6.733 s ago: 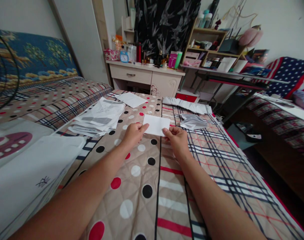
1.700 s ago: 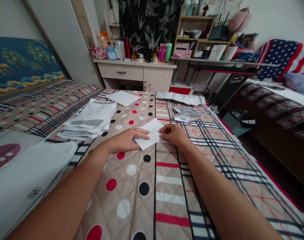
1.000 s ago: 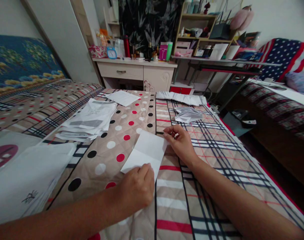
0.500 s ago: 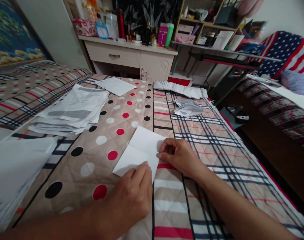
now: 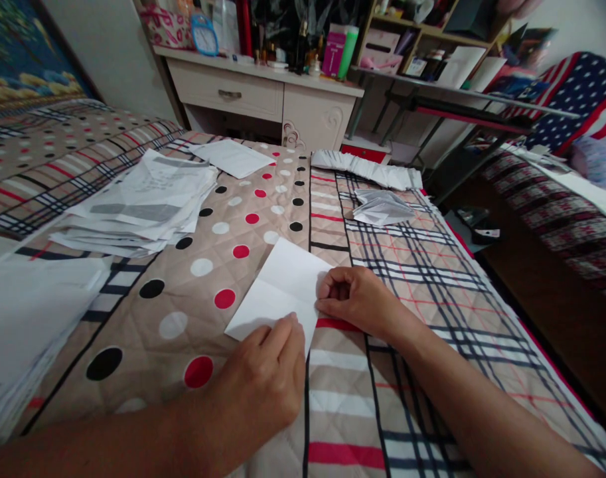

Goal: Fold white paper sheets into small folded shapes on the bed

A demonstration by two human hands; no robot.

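A white sheet of paper (image 5: 283,285) with a crease across its middle lies unfolded on the quilted bedspread (image 5: 263,226). My left hand (image 5: 263,378) presses the sheet's near corner down with its fingertips, fingers curled together. My right hand (image 5: 357,299) pinches the sheet's right edge, fingers bent inward. Both forearms reach in from the bottom of the view.
A loose stack of printed papers (image 5: 143,206) lies to the left, one sheet (image 5: 233,158) behind it. Folded paper pieces (image 5: 382,209) and a long white bundle (image 5: 367,169) sit at the far right. A white stack (image 5: 24,318) fills the near left. A dresser (image 5: 263,99) stands beyond.
The folded paper has been opened out and drawn nearer. My left hand slid back to its near corner; my right hand moved to its right edge. The camera has tipped downward.
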